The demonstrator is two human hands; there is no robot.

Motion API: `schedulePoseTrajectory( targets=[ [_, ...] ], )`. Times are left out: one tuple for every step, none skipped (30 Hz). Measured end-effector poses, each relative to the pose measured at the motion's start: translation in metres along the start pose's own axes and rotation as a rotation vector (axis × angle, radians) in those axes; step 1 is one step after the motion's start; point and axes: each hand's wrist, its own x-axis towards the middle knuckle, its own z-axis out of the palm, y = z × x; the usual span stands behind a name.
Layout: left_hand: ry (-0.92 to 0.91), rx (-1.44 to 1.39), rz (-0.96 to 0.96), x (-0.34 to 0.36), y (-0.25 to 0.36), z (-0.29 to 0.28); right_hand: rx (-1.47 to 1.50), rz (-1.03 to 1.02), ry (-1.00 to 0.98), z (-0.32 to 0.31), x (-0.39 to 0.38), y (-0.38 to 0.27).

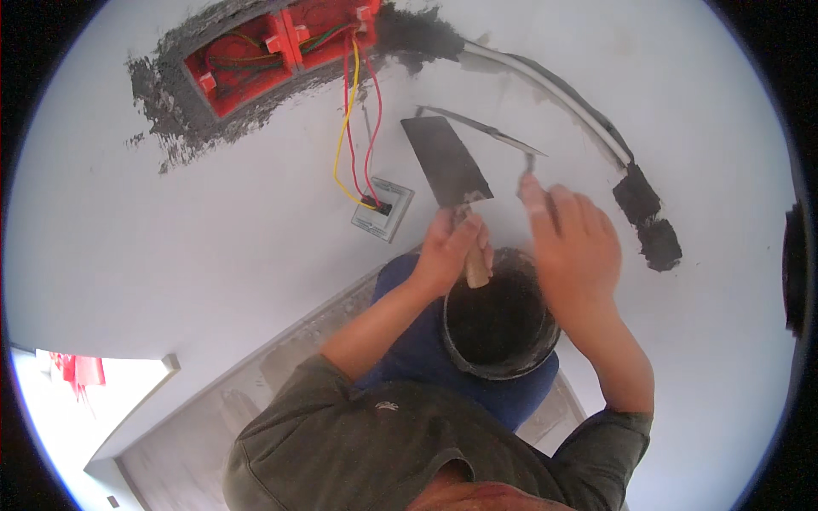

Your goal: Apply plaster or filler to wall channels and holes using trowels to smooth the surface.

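My left hand (445,254) is closed round the wooden handle of a putty knife (447,162), its broad dark blade pointing up toward the wall. To the right, my right hand (581,251) grips the handle of a plastering trowel (487,131), whose thin blade shows nearly edge-on. The trowel blade is just beyond the putty knife's upper end; whether the two touch, I cannot tell. Below both hands, a black bucket (503,373) stands between my legs, dark inside. How much it holds is hard to make out.
Red double electrical boxes (294,38) sit in the white wall, ringed by rough grey mortar (166,102). Red and yellow wires (342,145) hang from them to a square socket plate (394,223). A white conduit (545,85) curves right toward dark mortar patches (639,198).
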Motion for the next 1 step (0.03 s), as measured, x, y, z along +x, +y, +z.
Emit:
schedulePoseTrajectory(
  targets=[
    [0.004,-0.008,-0.002,0.0003,-0.0003,-0.0010,0.003,0.019,0.001,-0.0065,-0.0046,0.0043]
  ],
)
